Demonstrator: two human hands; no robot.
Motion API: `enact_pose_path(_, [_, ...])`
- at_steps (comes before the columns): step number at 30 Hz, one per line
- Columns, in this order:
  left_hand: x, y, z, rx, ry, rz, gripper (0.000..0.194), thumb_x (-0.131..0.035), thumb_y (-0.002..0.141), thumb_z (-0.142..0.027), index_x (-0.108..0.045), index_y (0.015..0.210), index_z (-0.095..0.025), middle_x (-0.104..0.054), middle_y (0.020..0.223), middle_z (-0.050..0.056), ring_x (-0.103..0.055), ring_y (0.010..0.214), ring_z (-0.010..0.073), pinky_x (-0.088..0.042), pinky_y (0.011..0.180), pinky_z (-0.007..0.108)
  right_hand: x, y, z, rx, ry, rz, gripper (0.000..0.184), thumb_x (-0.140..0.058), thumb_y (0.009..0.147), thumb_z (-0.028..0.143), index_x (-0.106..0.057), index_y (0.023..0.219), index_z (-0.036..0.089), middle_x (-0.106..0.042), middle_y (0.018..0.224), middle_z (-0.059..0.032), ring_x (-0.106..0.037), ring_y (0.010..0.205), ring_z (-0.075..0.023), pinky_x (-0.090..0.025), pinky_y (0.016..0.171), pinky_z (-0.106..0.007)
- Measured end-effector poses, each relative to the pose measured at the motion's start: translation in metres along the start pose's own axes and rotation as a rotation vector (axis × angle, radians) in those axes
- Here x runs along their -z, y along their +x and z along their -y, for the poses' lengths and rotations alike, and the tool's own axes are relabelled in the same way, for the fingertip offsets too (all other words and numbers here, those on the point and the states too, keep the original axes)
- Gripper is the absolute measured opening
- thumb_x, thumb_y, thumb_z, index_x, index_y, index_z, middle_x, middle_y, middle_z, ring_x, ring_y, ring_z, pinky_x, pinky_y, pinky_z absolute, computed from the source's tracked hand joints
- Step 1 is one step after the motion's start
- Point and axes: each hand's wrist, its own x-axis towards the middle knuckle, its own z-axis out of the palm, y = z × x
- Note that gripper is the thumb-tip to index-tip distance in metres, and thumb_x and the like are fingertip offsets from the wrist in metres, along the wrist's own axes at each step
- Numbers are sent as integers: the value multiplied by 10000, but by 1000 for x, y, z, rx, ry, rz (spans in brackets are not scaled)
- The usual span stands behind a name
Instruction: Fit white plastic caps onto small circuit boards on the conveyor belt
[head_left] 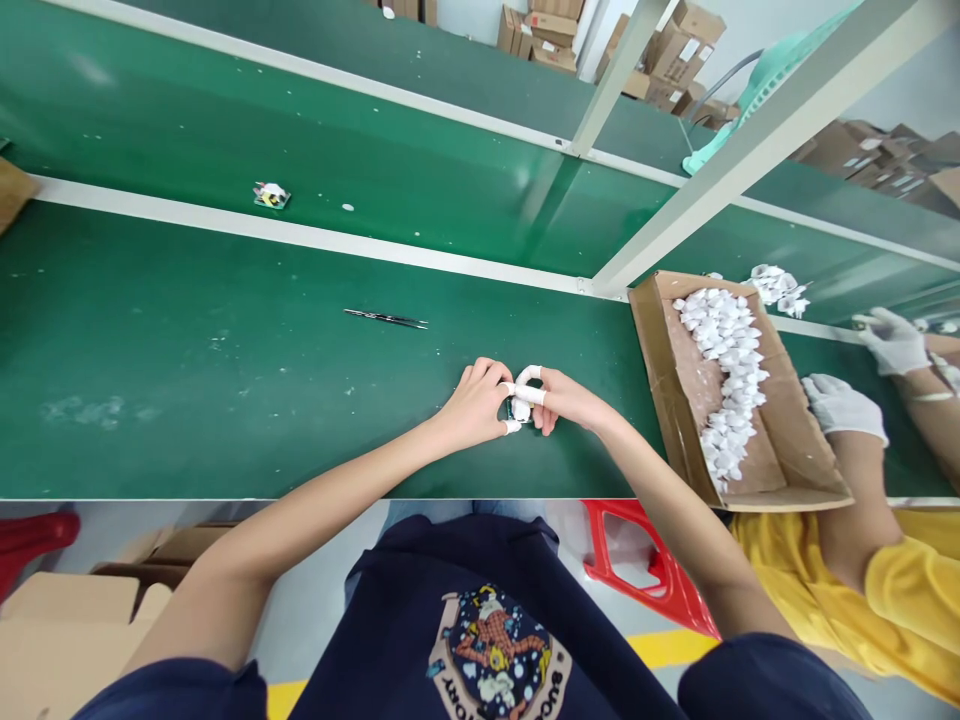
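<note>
In front of me, just above the green bench top, a small circuit board (519,409) with a white part on it sits between my two hands. My left hand (478,405) grips its left side with thumb and fingers. From the right, my right hand (568,399) closes its thumb and index finger around the board's upper right side. White finger covers are on the thumbs and index fingers. Fingers hide much of the board. Black tweezers (385,319) lie farther back, left of my hands.
Another small circuit board (271,196) rests by the back ledge. At right stands a cardboard box (795,440) holding many white wrapped pieces. Beyond it, a co-worker's gloved hands (847,408) are at the bench. A slanting metal post (675,210) rises behind the box.
</note>
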Motion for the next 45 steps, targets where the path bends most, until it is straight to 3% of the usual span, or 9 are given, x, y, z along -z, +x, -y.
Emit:
enact_pose_path(4, [0, 0, 1, 5, -12, 3, 284, -659, 723, -309, -601, 932, -125, -518, 1099, 87, -373, 1087, 240, -372, 868, 380, 4, 1, -9, 54, 35, -25, 281, -550, 866, 392, -458, 1003, 164, -597, 557, -21, -579, 435, -174, -475, 399, -233])
enact_pose_path(7, [0, 0, 2, 13, -26, 2, 310, -666, 719, -303, -606, 976, -142, -517, 1104, 84, -371, 1089, 241, -367, 876, 383, 7, -3, -15, 114, 114, 76, 398, -572, 851, 464, -450, 1073, 157, -627, 635, -36, -621, 525, -174, -525, 493, -256])
enact_pose_path(16, [1, 1, 4, 13, -19, 42, 330, -674, 732, -332, -613, 985, -129, -530, 1129, 73, -377, 1084, 235, -352, 874, 374, 7, -10, -20, 222, -1, 93, 530, -667, 777, 391, -398, 1165, 150, -605, 696, 3, -637, 607, -165, -524, 570, -260])
enact_pose_path(21, [5, 3, 7, -25, -21, 78, 373, -680, 746, -342, -613, 1048, -134, -529, 1164, 71, -375, 1113, 240, -344, 888, 377, 0, -12, -19, 226, -291, -80, 266, -601, 808, 334, -446, 912, 144, -583, 634, 10, -594, 554, -132, -420, 528, -222])
enact_pose_path(28, [12, 3, 13, -87, -108, 168, 290, -608, 780, -210, -625, 1065, -162, -516, 1200, 74, -371, 1145, 231, -332, 924, 368, -12, -18, -18, 322, -619, -244, 250, -554, 817, 377, -426, 768, 168, -587, 685, -15, -484, 556, -126, -287, 493, -245])
enact_pose_path(32, [11, 3, 14, -99, -115, 149, 289, -630, 793, -270, -619, 1060, -160, -521, 1190, 73, -384, 1128, 227, -336, 900, 358, -7, -15, -21, 247, -520, -151, 115, -527, 774, 189, -430, 715, 171, -567, 598, 4, -507, 529, -123, -312, 487, -237])
enact_pose_path(35, [10, 3, 14, -100, -113, 138, 294, -637, 794, -291, -615, 1052, -152, -524, 1183, 80, -383, 1129, 233, -334, 903, 360, -3, -11, -22, 226, -436, -133, 118, -506, 737, 113, -405, 724, 172, -559, 557, 24, -532, 498, -117, -345, 481, -227])
enact_pose_path(41, [9, 3, 14, -75, -108, 135, 297, -651, 757, -253, -615, 1032, -147, -529, 1176, 60, -381, 1131, 226, -336, 902, 355, -5, -7, -19, 163, -272, -75, 230, -551, 737, 159, -388, 898, 169, -610, 634, 19, -581, 487, -138, -418, 433, -222])
enact_pose_path(45, [9, 4, 14, -76, -114, 129, 312, -658, 753, -275, -615, 1033, -146, -528, 1179, 71, -387, 1129, 229, -338, 918, 360, -7, -7, -20, 166, -287, -141, 210, -554, 763, 206, -379, 875, 168, -604, 619, 9, -577, 468, -138, -427, 410, -215])
